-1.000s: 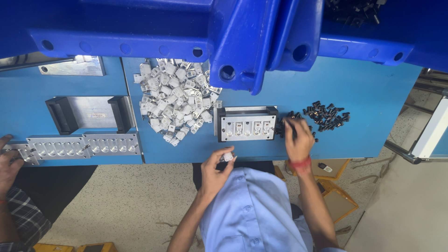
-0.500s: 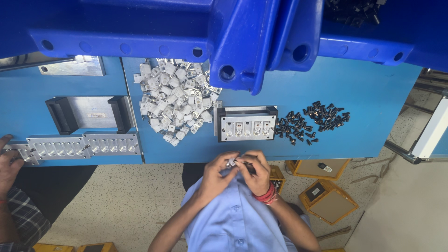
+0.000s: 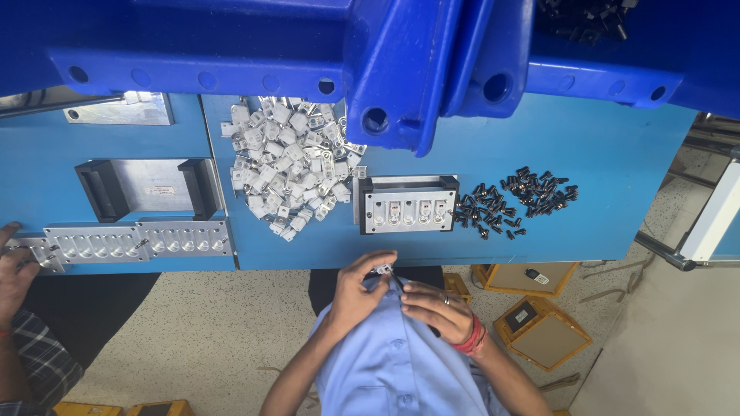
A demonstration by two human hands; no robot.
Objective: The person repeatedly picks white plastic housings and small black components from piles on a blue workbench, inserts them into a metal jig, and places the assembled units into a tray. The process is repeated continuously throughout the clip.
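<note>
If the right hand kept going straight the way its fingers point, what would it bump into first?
The right hand points up-left at the small silver part pinched with the left hand, so that part and the left fingertips come first. Beyond them probably lies the blue table edge, though depth is hard to judge.

Even, bright daylight-type illumination; no harsh shadows. Mild glare on the pile of white metal parts (image 3: 289, 162). Blue frame (image 3: 401, 62) overhead close to lens, slightly soft. Slight wide-angle distortion at edges.
</note>
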